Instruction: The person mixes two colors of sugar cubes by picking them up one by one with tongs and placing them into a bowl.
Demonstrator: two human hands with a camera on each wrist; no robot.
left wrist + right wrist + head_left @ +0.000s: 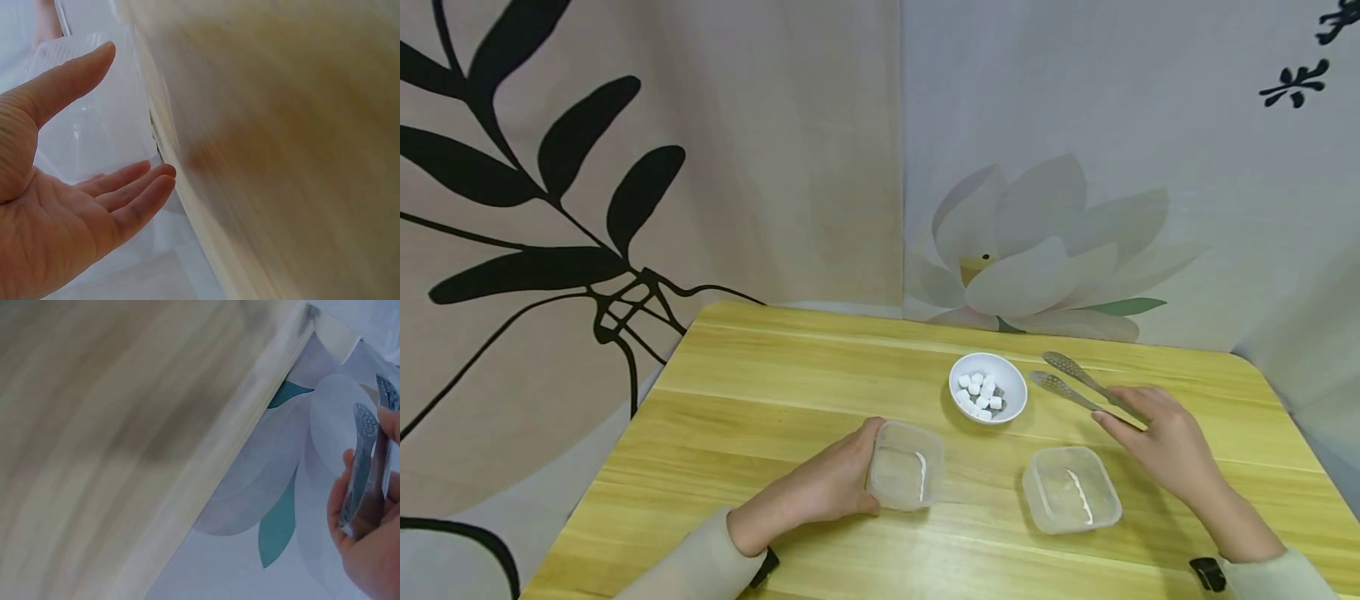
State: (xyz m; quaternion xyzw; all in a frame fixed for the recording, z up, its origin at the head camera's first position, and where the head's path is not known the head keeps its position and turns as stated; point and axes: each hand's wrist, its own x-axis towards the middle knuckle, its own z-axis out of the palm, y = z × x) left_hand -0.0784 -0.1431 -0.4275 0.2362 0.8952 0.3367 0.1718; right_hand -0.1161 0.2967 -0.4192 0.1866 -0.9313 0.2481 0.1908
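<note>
My left hand [838, 479] is at the left side of a clear plastic container [898, 479], its thumb by the near corner and its fingers by the far one. In the left wrist view the thumb and fingers [134, 206] are spread and fairly straight, overlapping the container's wall. Metal tongs [1093, 390] with perforated ends are pinched in my right hand [1172, 446], their two arms apart and pointing toward the back left. A second clear container [1037, 500] stands to the near left of that hand. White cube-like pieces [987, 392] lie in a small white bowl [1017, 408].
The bowl stands behind and between the two containers, left of the tong ends. Underneath is a wooden table [760, 375], its back edge against a curtain [820, 167] printed with leaves and a pale flower.
</note>
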